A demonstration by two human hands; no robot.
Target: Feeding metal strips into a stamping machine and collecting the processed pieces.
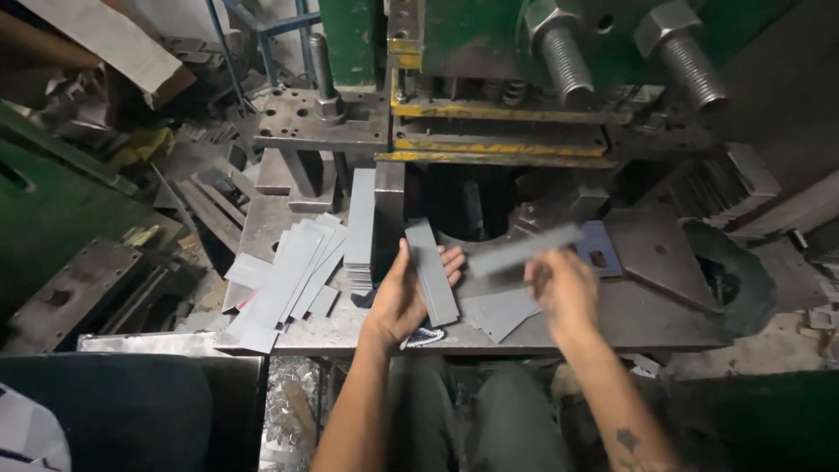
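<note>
My left hand (404, 293) holds a flat grey metal strip (432, 271) lengthwise across its palm, over the steel press table (664, 323). My right hand (564, 288) grips one end of a second grey strip (523, 249), which is blurred and points up-left toward the press opening (472, 205). Both hands hover just in front of the green press with its yellow-edged die plates (498, 131). A neat stack of strips (360, 227) stands on edge just left of my left hand.
A fanned pile of loose grey strips (284, 284) lies at the table's left. A punched blue-grey piece (599, 253) sits right of my right hand. Two large threaded bolts (568, 61) hang above. Scrap metal and cardboard crowd the left; metal shavings (293, 402) lie below the table.
</note>
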